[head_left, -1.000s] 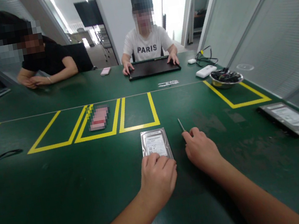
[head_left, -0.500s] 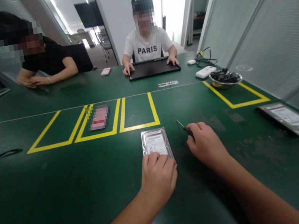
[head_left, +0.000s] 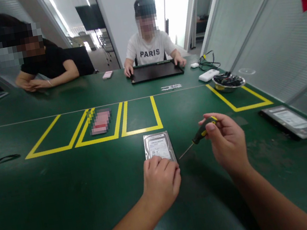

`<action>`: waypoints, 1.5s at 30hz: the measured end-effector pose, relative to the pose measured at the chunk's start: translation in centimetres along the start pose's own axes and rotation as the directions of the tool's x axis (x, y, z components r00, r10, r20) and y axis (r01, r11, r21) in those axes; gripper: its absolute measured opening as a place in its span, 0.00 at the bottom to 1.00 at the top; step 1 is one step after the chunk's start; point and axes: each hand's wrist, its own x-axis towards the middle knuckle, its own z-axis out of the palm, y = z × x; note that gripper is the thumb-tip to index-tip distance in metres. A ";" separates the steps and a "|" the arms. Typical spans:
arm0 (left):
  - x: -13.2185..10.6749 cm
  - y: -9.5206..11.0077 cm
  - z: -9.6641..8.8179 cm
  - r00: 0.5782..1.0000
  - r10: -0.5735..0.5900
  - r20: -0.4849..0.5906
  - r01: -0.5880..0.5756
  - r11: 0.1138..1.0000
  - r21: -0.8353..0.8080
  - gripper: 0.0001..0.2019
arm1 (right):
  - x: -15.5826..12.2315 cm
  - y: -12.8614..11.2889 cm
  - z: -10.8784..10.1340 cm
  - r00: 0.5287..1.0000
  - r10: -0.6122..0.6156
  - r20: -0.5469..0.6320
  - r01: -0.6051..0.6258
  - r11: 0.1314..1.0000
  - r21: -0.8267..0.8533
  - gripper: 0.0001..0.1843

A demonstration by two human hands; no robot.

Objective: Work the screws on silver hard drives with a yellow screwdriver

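Green table (head_left: 54, 211) first, the biggest thing here, stretching from near to far and striped with yellow tape (head_left: 97, 141). Across it at the far side, a person in a white shirt (head_left: 150, 48), both hands on a flat black panel (head_left: 156, 71); another in black (head_left: 51, 65) sits far left, arms folded on the tabletop.

Now the near hands! The right hand (head_left: 229, 143) pinches a screwdriver (head_left: 200, 135) by its black-and-yellow handle, thumb against fingers, shaft slanting down to the left. The left hand (head_left: 162, 183), fingers bunched together, curves over the near end of a hard drive (head_left: 157, 145); whether it grips or merely presses, I cannot tell.

Far right, a metal bowl (head_left: 230, 87) of dark bits; nearer, a second drive (head_left: 293, 122) lies label up. The left hand's drive lies flat, centre table, and that slim screwdriver tip is just beside its right edge, contact unclear.
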 end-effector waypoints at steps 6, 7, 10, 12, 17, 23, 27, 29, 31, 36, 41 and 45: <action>0.1 0.1 -0.2 0.998 -0.060 0.029 0.060 0.998 0.017 0.04 | -1.2 0.1 0.3 0.972 -0.154 0.178 0.162 0.986 -0.035 0.13; 0.1 0.1 -0.3 0.997 -0.065 0.033 0.064 0.998 0.017 0.04 | -1.4 0.3 0.3 0.964 -0.167 0.205 0.179 0.983 -0.042 0.13; 0.0 0.2 -0.4 0.997 -0.073 0.034 0.073 0.997 0.010 0.04 | -1.7 0.6 0.3 0.948 -0.184 0.258 0.208 0.976 -0.069 0.15; 0.0 0.2 -0.4 0.996 -0.082 0.031 0.082 0.997 0.008 0.04 | -1.8 0.7 0.4 0.942 -0.193 0.276 0.221 0.972 -0.075 0.15; 0.1 0.2 -0.3 0.994 -0.109 0.013 0.109 0.994 0.014 0.04 | -1.8 0.6 0.5 0.934 -0.212 0.287 0.246 0.965 -0.088 0.15; 0.3 0.2 -0.3 0.994 -0.104 0.018 0.103 0.994 0.027 0.04 | -1.8 0.6 0.4 0.929 -0.212 0.304 0.254 0.961 -0.105 0.14; 0.1 0.2 -0.3 0.995 -0.095 0.024 0.094 0.995 0.035 0.04 | -1.6 0.3 0.3 0.915 -0.227 0.333 0.284 0.950 -0.133 0.15; 0.1 0.2 -0.3 0.996 -0.087 0.027 0.086 0.996 0.038 0.04 | -1.4 0.2 0.4 0.904 -0.240 0.354 0.303 0.943 -0.135 0.15; 0.1 0.2 -0.3 0.996 -0.082 0.027 0.081 0.996 0.043 0.04 | -1.3 0.0 0.4 0.893 -0.248 0.375 0.316 0.940 -0.132 0.14; 0.1 0.2 -0.2 0.996 -0.085 0.025 0.084 0.995 0.045 0.03 | -0.8 -0.6 0.6 0.845 -0.280 0.456 0.369 0.922 -0.118 0.15; 0.2 0.3 -0.4 0.996 -0.089 0.030 0.088 0.995 0.037 0.03 | -0.5 -1.4 0.7 0.775 -0.354 0.523 0.472 0.875 -0.107 0.16; 0.3 0.3 -0.3 0.996 -0.085 0.020 0.085 0.996 0.036 0.03 | -0.5 -2.0 1.0 0.743 -0.375 0.555 0.505 0.857 -0.097 0.16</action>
